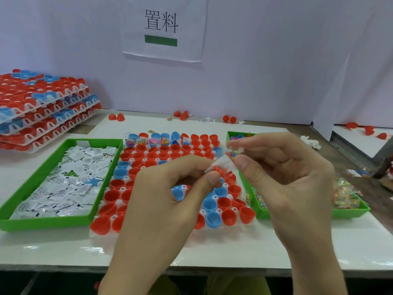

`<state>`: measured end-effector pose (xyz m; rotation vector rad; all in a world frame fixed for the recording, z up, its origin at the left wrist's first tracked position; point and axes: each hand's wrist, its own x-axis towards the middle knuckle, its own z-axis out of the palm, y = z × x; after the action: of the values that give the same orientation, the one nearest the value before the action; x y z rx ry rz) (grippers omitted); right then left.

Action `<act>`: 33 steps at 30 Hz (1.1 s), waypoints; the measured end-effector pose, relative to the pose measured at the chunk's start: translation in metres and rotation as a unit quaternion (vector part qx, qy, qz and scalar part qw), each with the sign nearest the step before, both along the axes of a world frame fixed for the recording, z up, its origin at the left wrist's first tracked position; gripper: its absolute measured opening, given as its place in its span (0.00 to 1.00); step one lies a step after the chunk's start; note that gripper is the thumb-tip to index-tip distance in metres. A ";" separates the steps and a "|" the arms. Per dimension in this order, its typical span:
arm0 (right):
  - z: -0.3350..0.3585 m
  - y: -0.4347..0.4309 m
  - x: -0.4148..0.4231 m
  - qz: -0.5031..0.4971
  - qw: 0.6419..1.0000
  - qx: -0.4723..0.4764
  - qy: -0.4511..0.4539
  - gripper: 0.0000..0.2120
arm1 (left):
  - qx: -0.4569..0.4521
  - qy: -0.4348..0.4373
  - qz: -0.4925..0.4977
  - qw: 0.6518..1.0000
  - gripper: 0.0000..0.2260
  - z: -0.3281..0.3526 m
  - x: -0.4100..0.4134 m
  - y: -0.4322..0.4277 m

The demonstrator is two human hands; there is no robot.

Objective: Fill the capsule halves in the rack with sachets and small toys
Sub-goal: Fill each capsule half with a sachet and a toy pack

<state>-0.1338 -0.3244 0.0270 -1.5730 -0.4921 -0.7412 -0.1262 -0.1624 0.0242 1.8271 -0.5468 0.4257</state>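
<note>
Left hand (170, 199) pinches white sachet (223, 163) plus orange toy (221, 171) over rack (148, 155), right hand (287, 177) grips wrapped toy (234, 151), sachet tray (42, 222) at 9 o'clock.

— What does the person wear?
— The left hand (170, 188) and the right hand (282, 167) are bare up to the forearms, with short plain nails. Some mustard-yellow cloth (238, 284) shows low, under the table (212, 252) edge.

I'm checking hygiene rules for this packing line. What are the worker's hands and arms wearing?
Nothing visible: the left hand and right hand are bare, with no gloves, rings or watch. Both forearms are uncovered, with no sleeves in view. Visible nails are short and unpainted.
</note>
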 end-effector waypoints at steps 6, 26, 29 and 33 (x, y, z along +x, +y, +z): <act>-0.001 0.005 0.004 0.057 0.995 -0.062 0.048 0.13 | 0.012 -0.003 0.041 0.999 0.06 -0.006 0.001 0.005; -0.009 0.028 0.007 -0.059 0.996 0.058 0.024 0.10 | -0.184 0.070 0.057 0.979 0.03 -0.012 0.003 -0.021; -0.010 0.033 0.007 -0.063 0.995 0.074 0.007 0.13 | -0.209 0.046 0.068 0.974 0.04 -0.011 0.000 -0.026; -0.010 0.037 0.006 -0.071 0.994 0.077 -0.004 0.14 | -0.204 0.014 0.087 0.975 0.07 -0.009 -0.002 -0.028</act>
<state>-0.1275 -0.2875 0.0171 -1.4716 -0.3233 -0.8742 -0.1286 -0.1904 0.0151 1.4851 -0.2558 0.5846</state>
